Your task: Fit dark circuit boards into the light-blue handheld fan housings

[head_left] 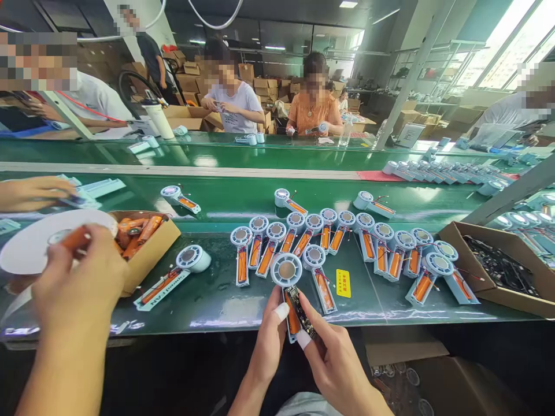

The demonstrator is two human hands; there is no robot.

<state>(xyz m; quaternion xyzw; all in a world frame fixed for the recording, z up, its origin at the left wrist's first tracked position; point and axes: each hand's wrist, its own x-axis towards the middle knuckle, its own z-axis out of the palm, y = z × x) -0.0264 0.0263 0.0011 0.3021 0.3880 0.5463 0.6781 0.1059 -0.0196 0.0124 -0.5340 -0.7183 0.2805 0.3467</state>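
Note:
In front of me, near the bench edge, my left hand [271,341] is closed around a light-blue handheld fan [287,270]. Its round head points up, and an orange battery [293,315] lies in its open handle. My right hand [329,349] pinches a narrow black circuit board [302,312] against the handle, overlapping the battery. Whether the board is seated inside the handle, I cannot tell. Both thumbs have white coverings on their tips. Just beyond my hands lies another open fan [314,257], with several more fans [303,222] in a cluster behind it.
A cardboard box [507,231] of black boards stands at the right, and a box [151,254] of orange batteries at the left. A co-worker's hand [82,277] holds a battery over there. Fans [286,199] lie on the green conveyor [225,196]. People sit across it.

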